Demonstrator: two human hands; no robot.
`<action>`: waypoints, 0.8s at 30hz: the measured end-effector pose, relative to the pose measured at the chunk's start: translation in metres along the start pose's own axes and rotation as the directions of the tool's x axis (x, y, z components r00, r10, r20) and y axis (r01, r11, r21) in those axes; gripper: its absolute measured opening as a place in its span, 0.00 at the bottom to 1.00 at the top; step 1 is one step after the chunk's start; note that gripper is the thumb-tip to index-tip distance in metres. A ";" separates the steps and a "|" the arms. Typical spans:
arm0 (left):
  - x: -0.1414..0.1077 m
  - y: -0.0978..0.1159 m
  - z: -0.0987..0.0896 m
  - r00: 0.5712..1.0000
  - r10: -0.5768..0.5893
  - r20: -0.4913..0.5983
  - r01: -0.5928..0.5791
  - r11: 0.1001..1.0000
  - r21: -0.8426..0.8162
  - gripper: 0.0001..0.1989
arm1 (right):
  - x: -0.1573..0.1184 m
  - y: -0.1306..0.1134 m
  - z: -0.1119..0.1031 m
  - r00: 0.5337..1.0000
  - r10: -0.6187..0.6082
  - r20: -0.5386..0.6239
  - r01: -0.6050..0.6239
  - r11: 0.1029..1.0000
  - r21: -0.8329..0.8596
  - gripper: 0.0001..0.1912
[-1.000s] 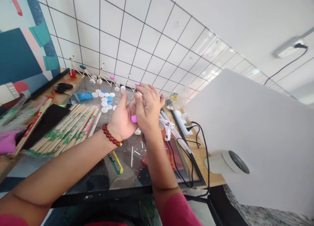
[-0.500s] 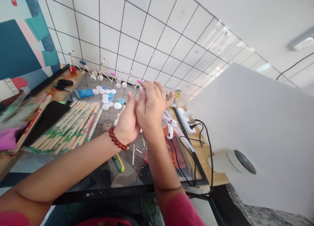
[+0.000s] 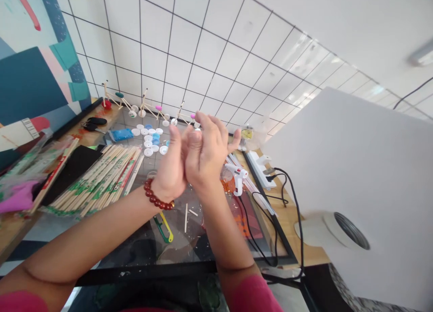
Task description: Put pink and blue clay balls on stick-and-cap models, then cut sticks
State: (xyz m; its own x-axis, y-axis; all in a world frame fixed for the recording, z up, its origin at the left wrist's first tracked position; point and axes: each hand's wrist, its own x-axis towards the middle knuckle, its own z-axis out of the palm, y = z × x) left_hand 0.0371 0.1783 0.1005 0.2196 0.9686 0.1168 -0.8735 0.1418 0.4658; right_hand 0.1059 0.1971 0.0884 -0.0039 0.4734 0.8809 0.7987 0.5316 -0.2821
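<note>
My left hand (image 3: 171, 167), with a red bead bracelet (image 3: 157, 197) at the wrist, is pressed palm to palm against my right hand (image 3: 208, 154) above the table. The left thumb points up; its other fingers are mostly hidden. My right hand's fingers curve over the left, with the little finger held apart. Anything between the palms is hidden. Behind and left of the hands are white and blue bottle caps (image 3: 148, 152). Below lie a green and yellow cutter (image 3: 165, 228) and a short stick (image 3: 186, 217). A white glue gun (image 3: 238, 176) lies to the right.
Bagged wooden sticks (image 3: 101, 176) and a blue packet (image 3: 121, 134) lie left, near a purple bag (image 3: 16, 198). Stick models with cap wheels (image 3: 142, 113) stand along the tiled wall. At right are a power strip (image 3: 260, 167), cables and a white pipe (image 3: 331, 228).
The palms have shifted slightly against each other and stay together. The whole view has moved a little, so the table items sit somewhat lower and farther right.
</note>
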 end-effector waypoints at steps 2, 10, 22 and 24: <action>0.002 0.010 0.004 0.998 0.046 -0.052 -0.047 0.999 -0.008 0.36 | -0.002 -0.002 0.003 1.000 -0.018 0.020 0.018 1.000 0.004 0.23; -0.001 -0.010 -0.007 1.000 -0.001 -0.018 0.001 1.000 0.016 0.27 | 0.000 0.002 0.001 1.000 0.029 0.007 -0.029 0.999 0.035 0.24; -0.002 -0.012 -0.003 0.998 -0.046 -0.033 0.046 0.999 -0.024 0.29 | 0.000 0.005 0.003 0.999 0.039 -0.023 -0.037 0.996 0.082 0.27; -0.001 -0.005 -0.002 0.995 -0.087 -0.053 0.083 0.994 -0.069 0.30 | -0.001 0.005 0.003 0.999 0.024 -0.026 -0.021 0.996 0.086 0.28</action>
State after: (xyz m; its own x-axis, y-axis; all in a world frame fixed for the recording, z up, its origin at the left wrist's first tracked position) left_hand 0.0403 0.1767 0.0962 0.2714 0.9620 0.0289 -0.8799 0.2358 0.4126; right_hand 0.1081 0.2017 0.0854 0.0310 0.4671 0.8836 0.7438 0.5798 -0.3326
